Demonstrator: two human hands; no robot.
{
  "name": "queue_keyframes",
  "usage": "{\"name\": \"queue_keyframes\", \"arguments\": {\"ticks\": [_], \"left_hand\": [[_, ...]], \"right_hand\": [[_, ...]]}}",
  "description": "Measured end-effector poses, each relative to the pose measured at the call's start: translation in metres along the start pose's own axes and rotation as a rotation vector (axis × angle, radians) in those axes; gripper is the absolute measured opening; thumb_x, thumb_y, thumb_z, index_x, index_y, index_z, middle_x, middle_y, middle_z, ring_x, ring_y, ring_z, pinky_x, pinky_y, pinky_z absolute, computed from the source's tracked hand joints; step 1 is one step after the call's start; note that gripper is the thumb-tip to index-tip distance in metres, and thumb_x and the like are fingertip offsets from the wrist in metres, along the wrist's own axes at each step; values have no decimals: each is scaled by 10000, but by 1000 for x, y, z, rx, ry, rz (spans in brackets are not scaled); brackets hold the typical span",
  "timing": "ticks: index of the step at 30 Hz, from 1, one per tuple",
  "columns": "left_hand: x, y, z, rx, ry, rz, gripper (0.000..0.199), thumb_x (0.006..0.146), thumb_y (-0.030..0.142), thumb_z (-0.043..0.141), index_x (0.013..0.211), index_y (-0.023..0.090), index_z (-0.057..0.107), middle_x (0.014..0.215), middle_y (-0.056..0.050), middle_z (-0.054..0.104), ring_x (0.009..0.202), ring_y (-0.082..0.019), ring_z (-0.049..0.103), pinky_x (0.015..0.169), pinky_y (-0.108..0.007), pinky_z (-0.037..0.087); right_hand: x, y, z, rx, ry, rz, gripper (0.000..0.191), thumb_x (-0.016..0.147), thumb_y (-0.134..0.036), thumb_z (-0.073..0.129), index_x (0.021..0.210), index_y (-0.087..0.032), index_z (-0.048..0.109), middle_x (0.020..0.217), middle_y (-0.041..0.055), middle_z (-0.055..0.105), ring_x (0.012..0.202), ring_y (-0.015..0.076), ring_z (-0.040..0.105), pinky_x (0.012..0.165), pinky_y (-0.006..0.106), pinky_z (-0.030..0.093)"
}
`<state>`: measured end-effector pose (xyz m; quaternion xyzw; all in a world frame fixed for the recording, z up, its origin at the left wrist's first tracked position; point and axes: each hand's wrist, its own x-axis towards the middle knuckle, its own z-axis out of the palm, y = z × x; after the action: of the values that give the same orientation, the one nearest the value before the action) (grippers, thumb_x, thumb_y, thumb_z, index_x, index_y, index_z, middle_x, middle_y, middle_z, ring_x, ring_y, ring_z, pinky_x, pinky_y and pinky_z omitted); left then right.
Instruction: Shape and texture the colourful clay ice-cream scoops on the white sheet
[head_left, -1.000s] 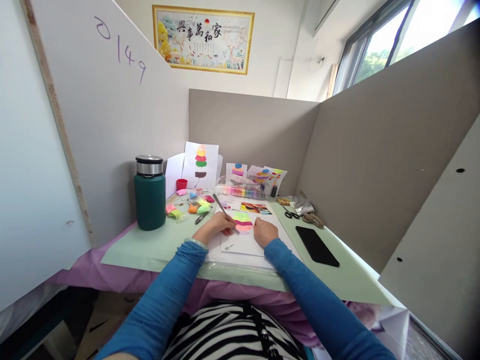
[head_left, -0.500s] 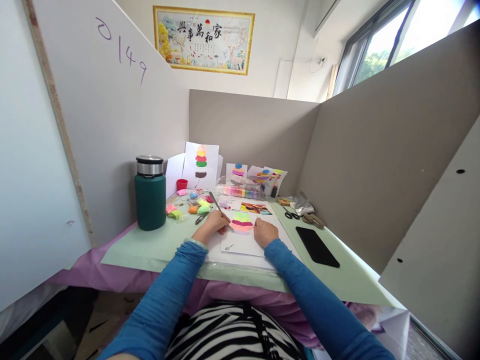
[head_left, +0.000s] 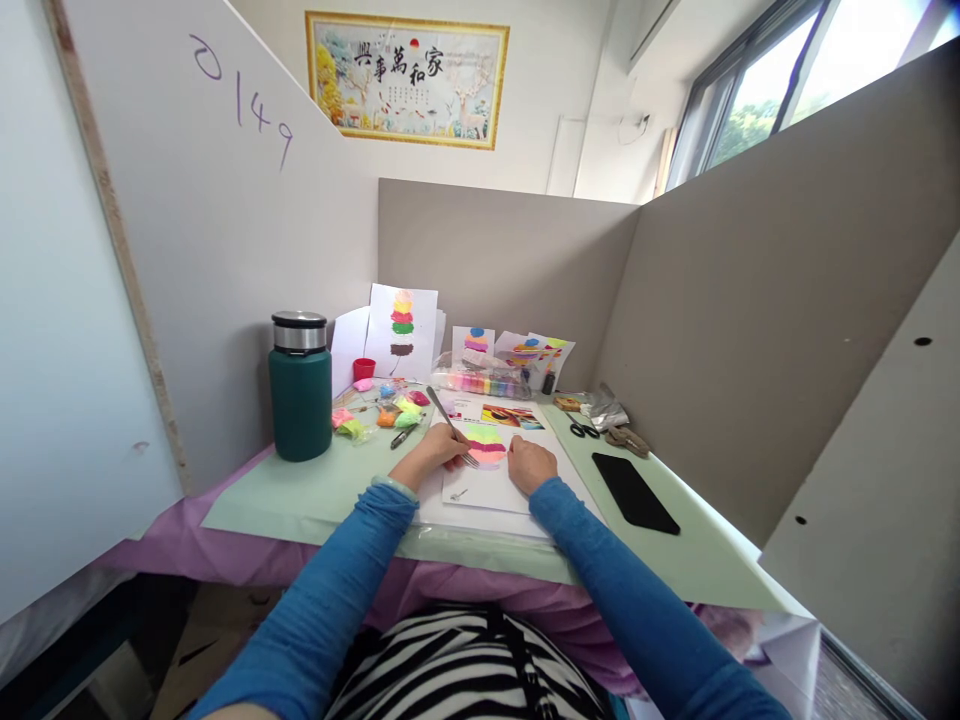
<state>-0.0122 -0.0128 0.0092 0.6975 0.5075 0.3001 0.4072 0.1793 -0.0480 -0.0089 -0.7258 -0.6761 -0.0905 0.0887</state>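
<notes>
My left hand point(head_left: 436, 447) is closed around a metal fork point(head_left: 439, 405), its handle slanting up and away and its tines pointing down to the right. The tines are at the lower left edge of a layered patch of soft clay point(head_left: 486, 447), green on top, dark pink in the middle and light pink below. The patch lies on a white sheet of paper point(head_left: 491, 490). Curled on the right side of that sheet, beside the clay, is my right hand point(head_left: 532, 464). Its fingertips are hidden, so I cannot make out anything in them.
Bagged coloured clay point(head_left: 388, 414) and a pen point(head_left: 403, 436) lie to the left, near a green bottle point(head_left: 300, 395). Finished clay pictures point(head_left: 403, 335) lean at the back. Scissors point(head_left: 583, 428) and a black phone point(head_left: 634, 493) are on the right. Partitions point(head_left: 510, 250) enclose the table.
My left hand has shifted slightly to the right with the fork, whose tines now sit further over the clay's lower left edge. My right hand stays in place.
</notes>
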Motion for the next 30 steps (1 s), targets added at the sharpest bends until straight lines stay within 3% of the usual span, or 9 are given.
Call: {"name": "queue_keyframes", "arguments": {"ticks": [12, 16, 21, 24, 30], "left_hand": [[-14, 18, -10, 111, 143, -141, 125, 728, 104, 589, 832, 100, 659, 513, -9, 593, 401, -97, 500, 460, -195, 404], [-12, 15, -9, 19, 142, -79, 107, 733, 80, 575, 807, 91, 652, 509, -19, 588, 478, -122, 579, 507, -197, 455], [-9, 10, -3, -37, 30, 50, 70, 753, 144, 605, 752, 93, 653, 557, -26, 619, 457, -107, 558, 487, -198, 448], [-7, 9, 0, 58, 35, 19, 74, 741, 142, 605, 683, 108, 638, 520, -15, 599, 413, -103, 517, 444, -200, 410], [-2, 6, -3, 116, 141, -50, 45, 708, 110, 611, 724, 119, 651, 495, -3, 590, 409, -105, 514, 434, -190, 389]], "right_hand": [[0, 1, 1, 0, -1, -3, 261, 949, -262, 368, 1085, -152, 561, 1003, 141, 689, 931, 231, 655, 735, 307, 430], [1, 1, 2, 9, 4, -10, 261, 947, -267, 371, 1086, -155, 562, 1004, 145, 688, 930, 230, 655, 741, 309, 430], [2, 2, 3, 18, 9, -6, 260, 939, -267, 382, 1084, -157, 568, 990, 135, 692, 921, 237, 657, 744, 314, 435], [2, 2, 3, 18, 9, -7, 263, 936, -264, 380, 1087, -157, 567, 988, 131, 694, 919, 240, 658, 739, 318, 438], [0, 1, -1, 16, -3, -2, 263, 940, -260, 379, 1087, -154, 570, 1002, 140, 691, 934, 235, 656, 747, 310, 436]]}}
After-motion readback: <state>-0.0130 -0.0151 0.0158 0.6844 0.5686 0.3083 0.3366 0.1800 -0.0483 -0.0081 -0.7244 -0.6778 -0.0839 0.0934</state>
